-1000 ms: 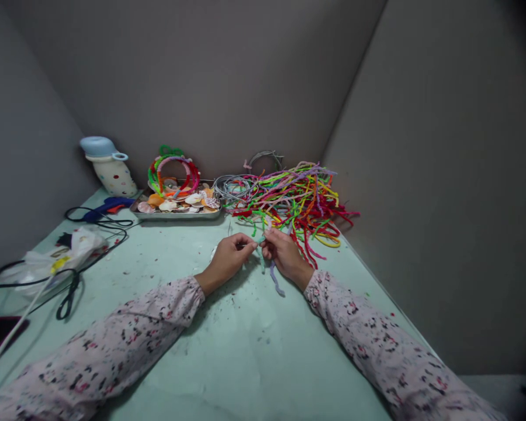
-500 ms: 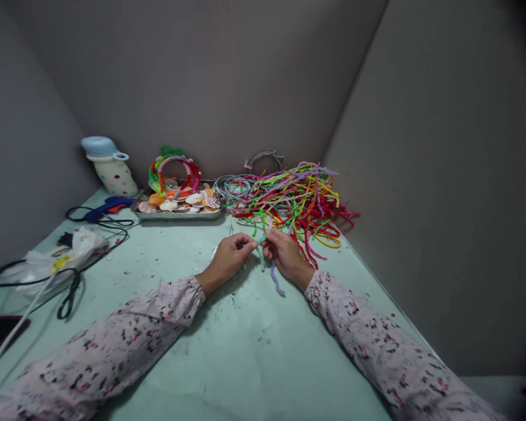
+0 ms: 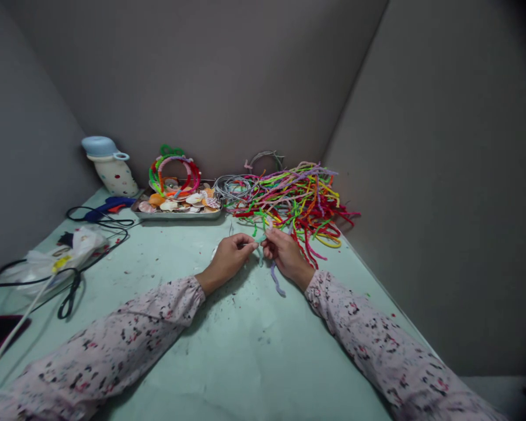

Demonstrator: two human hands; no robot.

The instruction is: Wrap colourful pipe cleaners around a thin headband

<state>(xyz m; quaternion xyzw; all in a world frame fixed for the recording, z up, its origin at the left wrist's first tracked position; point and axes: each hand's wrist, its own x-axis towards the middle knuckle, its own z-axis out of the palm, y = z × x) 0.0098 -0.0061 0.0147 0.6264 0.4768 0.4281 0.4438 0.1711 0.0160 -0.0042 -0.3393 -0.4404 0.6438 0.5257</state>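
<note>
Between my two hands is a short mint-green pipe cleaner (image 3: 260, 239), its loose end hanging just below the fingers. My left hand (image 3: 233, 255) pinches it with thumb and forefinger. My right hand (image 3: 288, 252) is closed around its other side, fingers curled. A lilac pipe cleaner (image 3: 277, 282) passes through my right hand, and its tail dangles below the palm. How the two strands join is hidden by the fingers. Just beyond my hands spreads a tangled heap of colourful pipe cleaners (image 3: 307, 196).
A metal tray (image 3: 179, 216) of seashells (image 3: 195, 197) stands at the back, with fuzzy hoops (image 3: 175, 175) on it. Beside it lie grey wire coils (image 3: 236, 187). At left are a bottle (image 3: 111, 166), a blue-handled tool (image 3: 107, 207), black cables (image 3: 72, 292) and a plastic bag (image 3: 76, 248).
The hanging end of the mint-green pipe cleaner has shifted slightly up and to the left. Both hands stay in nearly the same place.
</note>
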